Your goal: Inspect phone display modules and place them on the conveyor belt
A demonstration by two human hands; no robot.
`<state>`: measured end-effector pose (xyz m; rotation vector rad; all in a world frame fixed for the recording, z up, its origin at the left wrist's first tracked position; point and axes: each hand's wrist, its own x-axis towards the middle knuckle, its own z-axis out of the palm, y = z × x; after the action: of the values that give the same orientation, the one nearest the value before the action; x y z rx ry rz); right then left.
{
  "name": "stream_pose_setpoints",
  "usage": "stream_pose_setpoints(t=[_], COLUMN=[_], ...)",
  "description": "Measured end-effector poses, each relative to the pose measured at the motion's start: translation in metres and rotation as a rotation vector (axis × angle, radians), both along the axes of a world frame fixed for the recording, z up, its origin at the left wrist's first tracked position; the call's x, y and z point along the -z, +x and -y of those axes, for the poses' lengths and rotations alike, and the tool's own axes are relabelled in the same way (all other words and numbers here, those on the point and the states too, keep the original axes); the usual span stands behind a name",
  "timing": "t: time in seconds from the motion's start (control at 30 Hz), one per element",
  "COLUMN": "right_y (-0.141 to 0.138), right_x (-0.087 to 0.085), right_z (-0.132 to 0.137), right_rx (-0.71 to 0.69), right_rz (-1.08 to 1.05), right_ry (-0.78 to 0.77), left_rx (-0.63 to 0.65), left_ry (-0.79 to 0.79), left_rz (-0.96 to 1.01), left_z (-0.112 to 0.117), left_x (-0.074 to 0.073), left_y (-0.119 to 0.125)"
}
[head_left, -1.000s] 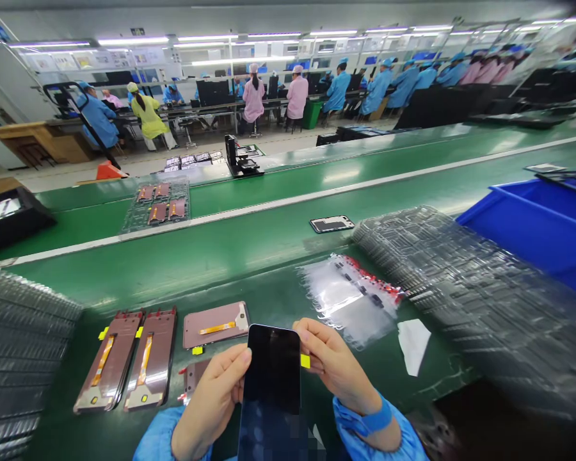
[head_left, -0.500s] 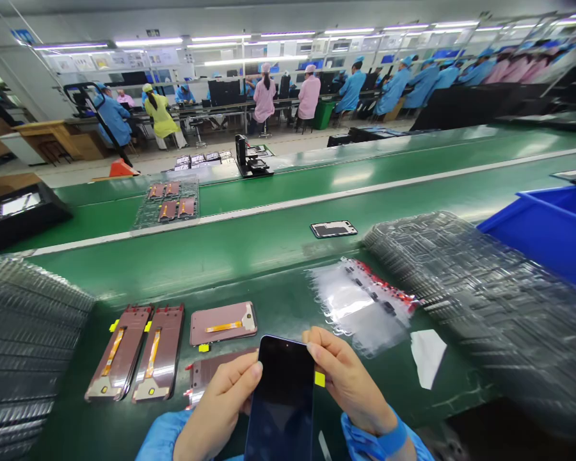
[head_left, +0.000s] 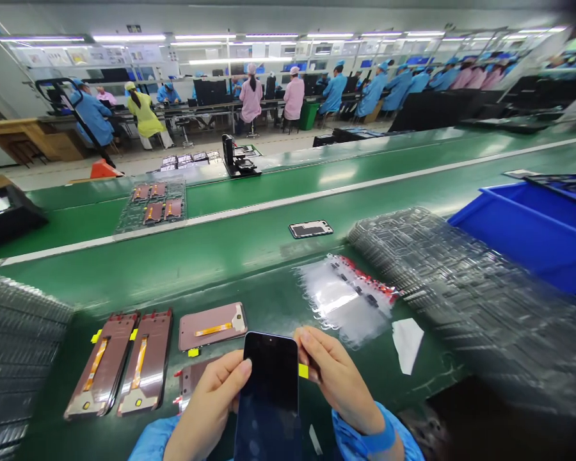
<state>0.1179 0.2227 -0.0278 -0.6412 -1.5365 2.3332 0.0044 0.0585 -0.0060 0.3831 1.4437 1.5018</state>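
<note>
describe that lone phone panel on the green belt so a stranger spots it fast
Find the long green conveyor with its white stripe. Beside the stacked clear plastic trays, one dark phone panel lies flat, alone, unlike the grouped pink panels.

**Phone display panel**: black glass, glossy.
**Loose panel backs**: pinkish metal-look foil, smooth, satin sheen.
**Blister trays**: clear moulded plastic, ridged, shiny.
**Film bag**: clear plastic, glossy.
**Bench belt**: green, smooth, glossy.
**Bin**: blue plastic, smooth.
**Sleeve**: blue cloth, matt.
**Sheet**: white paper, matt.
</note>
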Motion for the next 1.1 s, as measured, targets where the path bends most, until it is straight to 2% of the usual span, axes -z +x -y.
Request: stream_pose_setpoints(t=[0.3,0.6,0.77,0.87,0.93,1.03,1.1], right_y=[-0.002,-0.011,-0.018,-0.026,-0.031,-0.035,-0.034], right_x=[0.013,0.022,0.023,0.026,0.031,0.040,0.047], right_z=[-0.005,-0.011,-0.009,-0.010,-0.013,-0.015,-0.011], right_rx=[0.007,-0.063,-0.091,-0.115,-0.099,-0.042,-0.053], right_rz=[-0.017,-0.032,-0.030,-0.013,0.004,0.026,0.018], right_ry=[0.127,0.111,0.213,0.340,0.449,0.647,0.802], left_rx=[-0.018,-0.002,0.032,0.087,0.048,-0.148,-0.315], left_ry=[0.008,-0.004,-0.005,-0.089,-0.116,-0.084,-0.054], left_rz=[0.065,0.114,0.213,0.194,0.117,0.023,-0.038], left_z=[-0.006,-0.002,-0.002,-0.007,-0.011,-0.021,-0.030], left_x=[-0.001,-0.001,-0.002,-0.007,-0.011,-0.013,-0.009], left_y=[0.002,0.001,-0.009,-0.031,-0.056,-0.105,-0.143])
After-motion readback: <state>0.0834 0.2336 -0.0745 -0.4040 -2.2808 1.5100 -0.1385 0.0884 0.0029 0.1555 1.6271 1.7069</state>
